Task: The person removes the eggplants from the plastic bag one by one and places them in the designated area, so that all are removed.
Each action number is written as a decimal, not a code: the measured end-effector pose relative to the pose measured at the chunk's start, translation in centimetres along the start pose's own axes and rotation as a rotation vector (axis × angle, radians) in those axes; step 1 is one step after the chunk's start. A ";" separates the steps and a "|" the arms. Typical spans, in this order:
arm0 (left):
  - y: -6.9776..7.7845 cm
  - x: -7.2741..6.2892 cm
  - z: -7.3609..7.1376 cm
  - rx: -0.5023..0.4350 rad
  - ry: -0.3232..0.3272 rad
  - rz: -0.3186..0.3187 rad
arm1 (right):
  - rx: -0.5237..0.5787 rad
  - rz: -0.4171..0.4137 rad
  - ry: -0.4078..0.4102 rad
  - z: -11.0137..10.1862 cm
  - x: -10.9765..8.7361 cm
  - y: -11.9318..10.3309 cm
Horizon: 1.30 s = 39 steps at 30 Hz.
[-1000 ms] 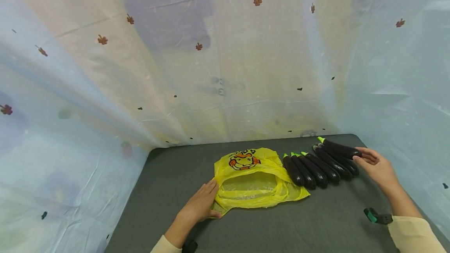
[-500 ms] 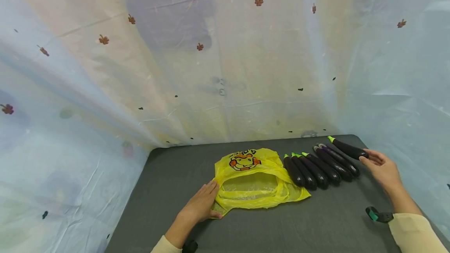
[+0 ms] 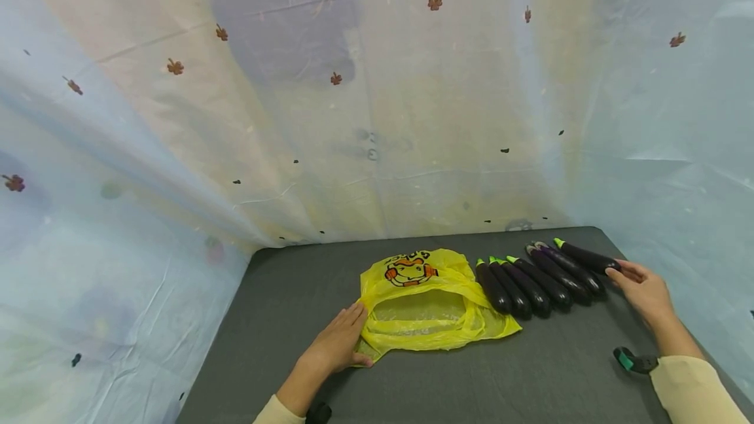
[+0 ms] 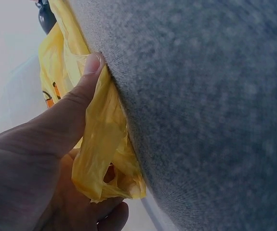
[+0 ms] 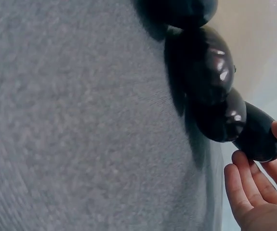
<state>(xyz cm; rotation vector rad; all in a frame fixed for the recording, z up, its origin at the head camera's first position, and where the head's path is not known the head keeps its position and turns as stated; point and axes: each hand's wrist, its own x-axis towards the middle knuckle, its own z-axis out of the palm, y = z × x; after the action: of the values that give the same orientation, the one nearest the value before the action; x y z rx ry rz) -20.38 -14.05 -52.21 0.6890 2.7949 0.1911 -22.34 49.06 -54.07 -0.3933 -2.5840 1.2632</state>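
My left hand holds the left edge of a yellow plastic bag with an orange and black printed figure. In the left wrist view, bunched plastic lies between the thumb and the fingers, which it partly hides. The bag lies flattened, its mouth facing me. With thumb and fingertips my right hand pinches the rounded end of a dark eggplant at the far right of a slanted row. Its green stem points away from me. In the right wrist view, this eggplant sits just beyond a neighbouring one.
Several more eggplants lie side by side between the bag and the held one, the nearest overlapping the bag's right edge. Everything lies on a dark grey table. A pale patterned plastic curtain hangs behind and at both sides.
My right hand has carried the eggplant to the right and then lowered it beside the row, uncovering the eggplants it overlapped. The left hand and the bag have stayed in place.
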 end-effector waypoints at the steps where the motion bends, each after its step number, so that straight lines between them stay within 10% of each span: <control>1: 0.0 0.0 0.0 -0.001 0.001 0.001 | -0.001 0.007 -0.004 0.0 0.0 0.1; 39: -0.3 -0.1 0.2 -0.003 0.018 0.007 | -0.075 0.043 -0.116 -0.4 -0.6 1.1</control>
<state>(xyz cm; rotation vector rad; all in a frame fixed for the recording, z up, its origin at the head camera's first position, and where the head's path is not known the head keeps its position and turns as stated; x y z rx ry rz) -20.39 -14.31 -52.47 0.7004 2.8086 0.2035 -21.50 49.81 -54.75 -0.4024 -2.7406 1.2402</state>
